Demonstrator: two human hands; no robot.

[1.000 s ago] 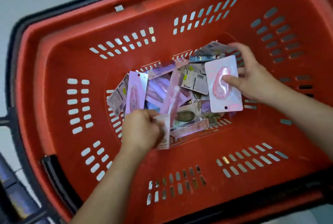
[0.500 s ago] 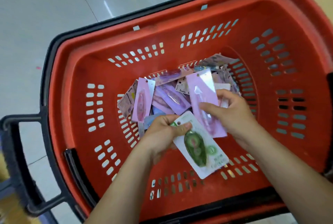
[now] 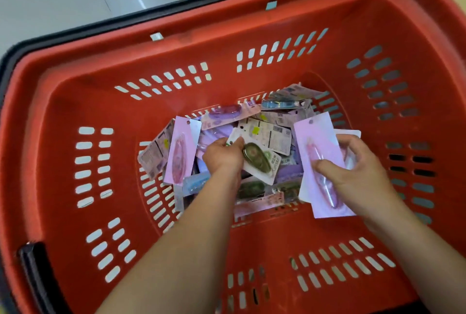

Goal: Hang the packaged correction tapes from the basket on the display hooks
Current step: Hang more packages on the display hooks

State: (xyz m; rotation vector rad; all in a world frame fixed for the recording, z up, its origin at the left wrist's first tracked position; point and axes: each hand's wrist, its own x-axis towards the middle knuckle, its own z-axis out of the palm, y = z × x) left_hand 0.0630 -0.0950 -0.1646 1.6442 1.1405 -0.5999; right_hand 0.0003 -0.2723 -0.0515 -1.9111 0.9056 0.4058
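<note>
Whereas half a second earlier the two packs were overlapping, the left hand point(image 3: 223, 156) is now pinching the green pack point(image 3: 262, 162) by its corner over the pile in the basket point(image 3: 58, 101), long axis slanting far-left to near-right. The right hand point(image 3: 360, 175) is gripping the pink pack point(image 3: 320, 142), hang-hole end pointing away; judged, hanging is not yet beginning.

text: none legible | packages point(image 3: 272, 134): print and barcodes too blurred to read

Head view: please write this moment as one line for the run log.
stage: picking in basket | left hand: holds green tape pack | right hand: holds pink tape pack | display hooks: not in view
</note>
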